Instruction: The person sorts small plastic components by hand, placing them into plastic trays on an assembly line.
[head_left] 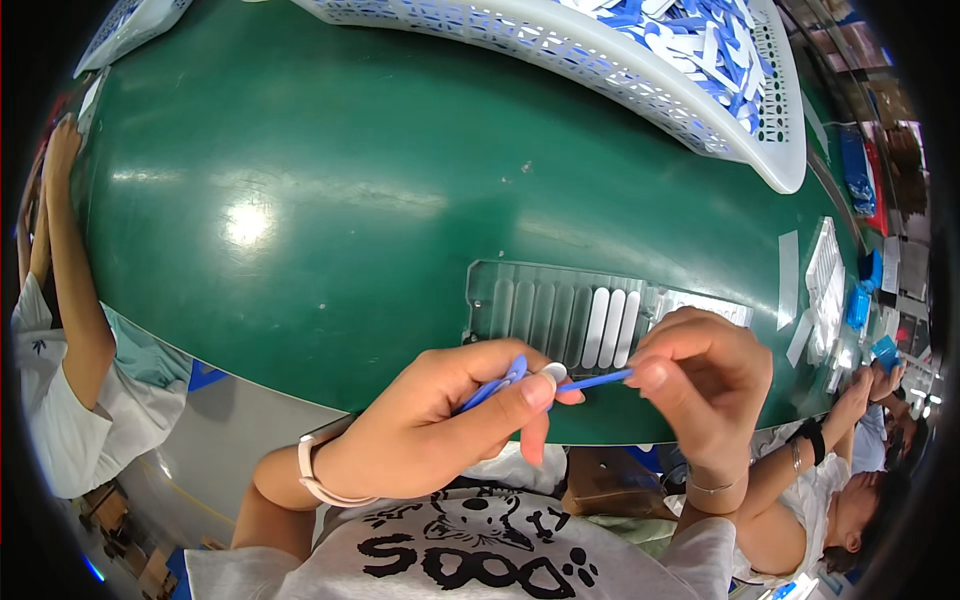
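Observation:
My left hand (440, 405) is closed around a few flat strips. Blue strips (494, 384) stick out between its thumb and fingers, and a round white end (554, 371) shows beside the thumb tip. Between the two hands runs a thin blue strip (600, 380), seen edge-on; my right hand (712, 375) pinches its far end between thumb and forefinger. Just beyond the hands lies a clear slotted tray (478, 312). Several white strips (613, 325) fill neighbouring slots near its middle, while the slots to their left hold none. My right hand hides part of the tray's right side.
A white perforated basket (640, 90) heaped with blue and white strips stands at the far edge. Another basket (135, 30) is at the far left. Co-workers' arms (75, 270) reach in at left and right. Clear trays (826, 275) lie on the green table's right side.

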